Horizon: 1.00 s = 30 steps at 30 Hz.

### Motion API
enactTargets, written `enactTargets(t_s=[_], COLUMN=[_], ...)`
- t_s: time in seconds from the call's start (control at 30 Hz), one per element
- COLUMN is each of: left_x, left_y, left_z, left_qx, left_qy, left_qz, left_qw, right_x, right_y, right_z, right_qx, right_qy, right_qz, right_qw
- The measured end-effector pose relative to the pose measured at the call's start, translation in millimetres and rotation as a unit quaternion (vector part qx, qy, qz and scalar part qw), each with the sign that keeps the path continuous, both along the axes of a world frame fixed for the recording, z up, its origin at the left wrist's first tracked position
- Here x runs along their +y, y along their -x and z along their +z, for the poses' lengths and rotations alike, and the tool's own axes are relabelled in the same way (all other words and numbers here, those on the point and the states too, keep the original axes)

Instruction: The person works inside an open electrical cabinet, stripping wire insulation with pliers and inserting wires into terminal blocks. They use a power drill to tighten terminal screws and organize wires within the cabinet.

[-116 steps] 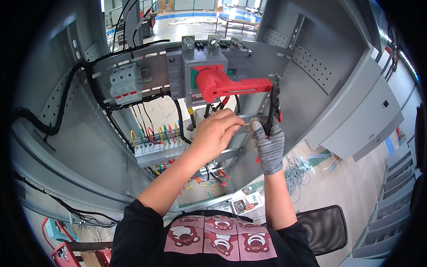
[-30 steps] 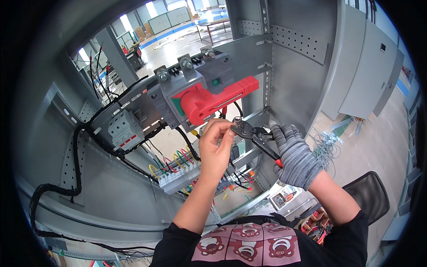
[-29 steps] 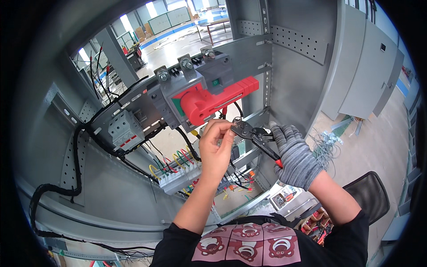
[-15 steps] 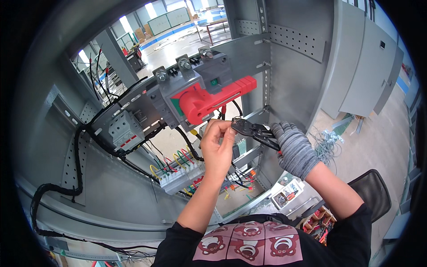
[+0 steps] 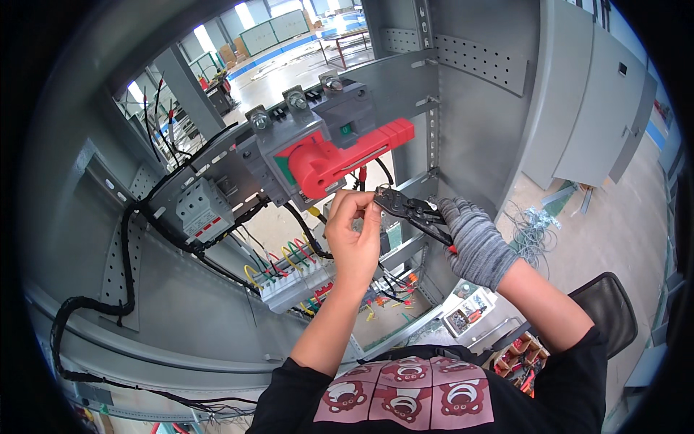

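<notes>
L hand (image 5: 353, 235), bare, is at ctr of frame, thumb & index pinched tight on a small piece (image 5: 382, 187) right at the nose of the pliers (image 5: 412, 210); can't tell what the piece is, too small. R hand (image 5: 477, 242), in a grey knit glove, is just right of ctr w/ fingers wrapped round the plier handles, black w/ red ends. Pliers lie btwn both hands, nose tilted to upper left. Big red lever (image 5: 354, 158) sits just above the hands, on a grey switch box. White block (image 5: 204, 211) is mid-left, row of terminals (image 5: 293, 286) w/ coloured wires lower, nr L forearm. White tray (image 5: 484, 299) w/ small parts at lower right; wire tangle (image 5: 533, 233) on floor, mid-right, chair (image 5: 607, 315) below it
</notes>
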<state>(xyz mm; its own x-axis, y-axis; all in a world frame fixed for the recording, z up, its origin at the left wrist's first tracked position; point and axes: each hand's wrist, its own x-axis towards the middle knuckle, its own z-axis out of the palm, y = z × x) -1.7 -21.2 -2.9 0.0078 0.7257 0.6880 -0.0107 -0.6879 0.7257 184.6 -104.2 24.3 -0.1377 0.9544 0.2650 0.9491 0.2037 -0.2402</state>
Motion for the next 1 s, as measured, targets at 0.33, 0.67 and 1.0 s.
enactTargets(t_s=[0.33, 0.67, 1.0], left_x=[-4, -10, 4], left_y=[8, 30, 59], left_z=[6, 14, 29], left_qx=[-0.026, -0.071, -0.036], left_qy=[0.057, 0.183, 0.225], left_qz=[-0.104, -0.176, -0.29], left_qw=[0.993, 0.965, 0.93], right_x=[15, 22, 52], right_y=[-11, -7, -7], right_z=[-10, 19, 30], right_qx=[0.073, -0.082, -0.104], right_qy=[0.023, -0.079, -0.15], right_qz=[0.05, 0.069, 0.105], right_qw=[0.996, 0.991, 0.978])
